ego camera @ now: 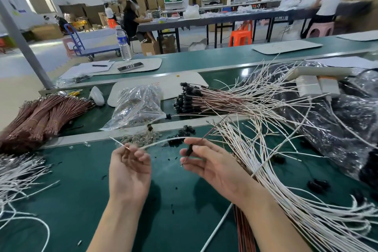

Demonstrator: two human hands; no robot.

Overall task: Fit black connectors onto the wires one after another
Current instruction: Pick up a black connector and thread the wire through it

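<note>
Black connector [189, 149], a small matte tube threaded on a thin reddish wire [212, 129], is pinched in the grip of the right hand [210, 161] above the smooth green tabletop [81, 190], while the left hand [128, 165] has its grip clamped on a glossy white wire [161, 141].
</note>
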